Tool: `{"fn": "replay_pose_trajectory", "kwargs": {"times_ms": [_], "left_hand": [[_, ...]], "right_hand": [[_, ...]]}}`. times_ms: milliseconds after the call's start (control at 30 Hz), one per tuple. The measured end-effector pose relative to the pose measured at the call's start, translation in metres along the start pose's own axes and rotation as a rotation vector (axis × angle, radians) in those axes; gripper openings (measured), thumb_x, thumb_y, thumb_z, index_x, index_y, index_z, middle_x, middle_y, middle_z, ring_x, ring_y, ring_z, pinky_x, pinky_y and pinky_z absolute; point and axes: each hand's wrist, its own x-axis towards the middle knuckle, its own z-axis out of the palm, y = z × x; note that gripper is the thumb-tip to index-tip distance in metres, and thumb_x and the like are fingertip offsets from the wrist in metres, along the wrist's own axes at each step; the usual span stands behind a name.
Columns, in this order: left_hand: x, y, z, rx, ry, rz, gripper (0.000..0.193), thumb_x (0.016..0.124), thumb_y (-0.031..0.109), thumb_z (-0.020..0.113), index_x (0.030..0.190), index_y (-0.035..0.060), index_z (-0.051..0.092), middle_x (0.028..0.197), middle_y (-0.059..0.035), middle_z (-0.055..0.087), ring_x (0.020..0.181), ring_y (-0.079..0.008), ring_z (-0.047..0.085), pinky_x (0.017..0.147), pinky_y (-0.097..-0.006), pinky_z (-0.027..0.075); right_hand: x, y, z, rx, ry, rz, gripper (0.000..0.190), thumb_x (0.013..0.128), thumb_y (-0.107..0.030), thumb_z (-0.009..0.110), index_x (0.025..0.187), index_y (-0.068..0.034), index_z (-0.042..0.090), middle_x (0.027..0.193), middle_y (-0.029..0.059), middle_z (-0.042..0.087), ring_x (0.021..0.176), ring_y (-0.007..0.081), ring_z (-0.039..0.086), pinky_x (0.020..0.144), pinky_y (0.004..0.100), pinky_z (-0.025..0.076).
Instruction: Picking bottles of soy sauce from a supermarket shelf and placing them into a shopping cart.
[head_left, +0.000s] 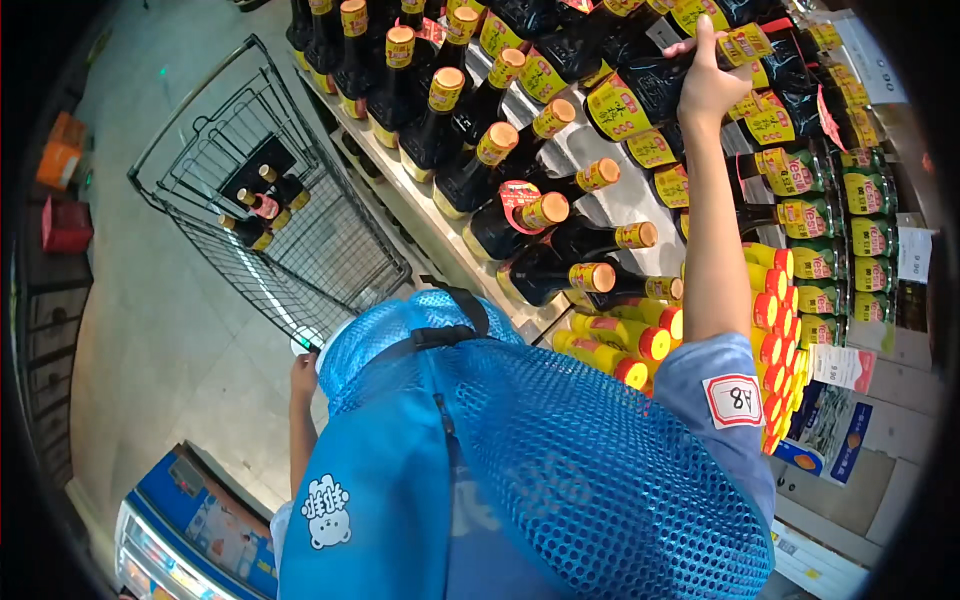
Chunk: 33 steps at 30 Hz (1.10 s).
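My right hand (711, 88) is closed around the neck of a dark sauce bottle (651, 84) with a yellow label and yellow cap. The bottle is slanted among similar bottles on the display shelf. Low at the side, my left hand (304, 375) is by the near corner of a wire shopping cart (247, 202). Its fingers are small and partly hidden, so a grip on the cart cannot be made out. Inside the cart stand three dark bottles (266, 204) with gold-coloured caps.
Rows of dark bottles (442, 112) line the shelf edge (442, 225). Yellow bottles with red caps (622, 341) and green-labelled jars (870, 225) stand nearby. A blue mesh vest (585, 450) covers my front. A blue-sided freezer (202, 517) stands on the tiled floor (172, 360).
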Motion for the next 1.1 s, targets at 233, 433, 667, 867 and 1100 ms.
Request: {"fn": "replay_pose_trajectory", "kwargs": {"times_ms": [233, 433, 667, 867, 1100], "left_hand": [[-0.038, -0.001, -0.002, -0.055, -0.057, -0.128, 0.035, 0.094, 0.030, 0.054, 0.110, 0.0009, 0.063, 0.090, -0.0115, 0.067, 0.079, -0.0207, 0.064, 0.065, -0.0336, 0.051], [-0.042, -0.018, 0.007, -0.147, -0.114, -0.239, 0.038, 0.093, 0.031, 0.052, 0.115, 0.0024, 0.061, 0.096, -0.0120, 0.066, 0.075, -0.0215, 0.064, 0.054, -0.0335, 0.050], [-0.039, -0.020, 0.012, -0.267, -0.097, -0.211, 0.037, 0.093, 0.028, 0.051, 0.115, 0.0003, 0.061, 0.100, -0.0130, 0.066, 0.086, -0.0202, 0.063, 0.070, -0.0320, 0.051], [-0.039, -0.023, 0.016, -0.415, -0.113, -0.282, 0.034, 0.090, 0.023, 0.055, 0.114, -0.0003, 0.061, 0.100, -0.0135, 0.066, 0.088, -0.0202, 0.063, 0.076, -0.0318, 0.050], [-0.052, -0.025, 0.015, -0.368, -0.098, -0.348, 0.037, 0.092, 0.026, 0.051, 0.116, -0.0011, 0.060, 0.100, -0.0140, 0.066, 0.084, -0.0198, 0.063, 0.068, -0.0314, 0.051]], "right_hand": [[-0.019, 0.028, -0.001, -0.061, 0.008, 0.036, 0.020, 0.090, -0.010, 0.068, 0.083, 0.000, 0.052, 0.064, 0.0099, 0.060, 0.049, 0.0181, 0.059, 0.051, 0.0318, 0.053], [-0.030, 0.038, 0.009, -0.026, -0.001, 0.117, 0.020, 0.090, -0.008, 0.068, 0.078, -0.001, 0.052, 0.061, 0.0088, 0.059, 0.048, 0.0171, 0.059, 0.050, 0.0303, 0.052], [-0.038, 0.045, 0.015, -0.041, 0.008, 0.142, 0.020, 0.089, -0.007, 0.068, 0.079, -0.001, 0.052, 0.061, 0.0075, 0.059, 0.049, 0.0158, 0.058, 0.051, 0.0296, 0.052], [-0.041, 0.052, 0.013, -0.021, -0.006, 0.175, 0.019, 0.089, -0.006, 0.068, 0.080, -0.001, 0.052, 0.062, 0.0080, 0.059, 0.050, 0.0159, 0.058, 0.051, 0.0298, 0.052], [-0.046, 0.056, 0.013, -0.069, 0.012, 0.167, 0.020, 0.089, -0.007, 0.068, 0.080, 0.000, 0.052, 0.061, 0.0081, 0.059, 0.049, 0.0163, 0.058, 0.051, 0.0300, 0.052]]}}
